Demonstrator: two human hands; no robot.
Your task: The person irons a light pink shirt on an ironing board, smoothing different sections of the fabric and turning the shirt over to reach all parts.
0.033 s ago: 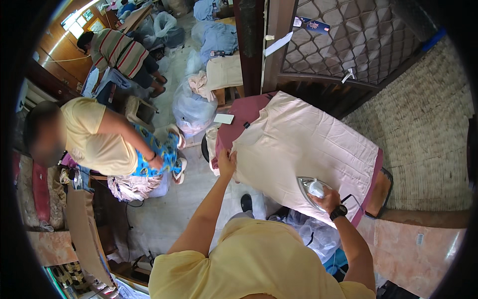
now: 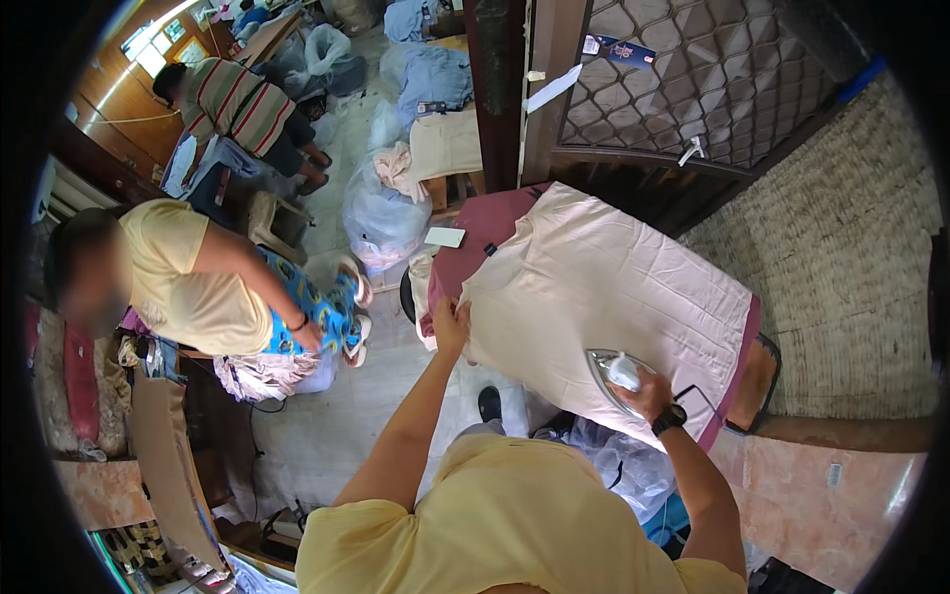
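Note:
A pale pink shirt (image 2: 594, 267) lies spread over a maroon-covered ironing board (image 2: 480, 223), its neckline toward the far left. My right hand (image 2: 650, 396), with a black watch at the wrist, is wrapped round the white handle of a clothes iron (image 2: 616, 373). The iron rests flat on the shirt near the board's near edge. A dark cord (image 2: 698, 398) runs from it to the right. At the shirt's left edge, my left hand (image 2: 452, 323) is closed on the fabric. A white card (image 2: 444, 237) and a small black tag (image 2: 490, 249) lie near the neckline.
Beyond the board stands a brown metal lattice door (image 2: 693, 89). On the left, a person in a yellow shirt (image 2: 198, 277) stands close by; another in a striped shirt (image 2: 237, 104) bends farther back. Filled plastic bags (image 2: 386, 213) sit on the floor; another bag (image 2: 633, 465) lies under the board.
The iron in my right hand has slid slightly to the left on the shirt. My left hand has stayed in place. The nearby person in yellow has shifted a little.

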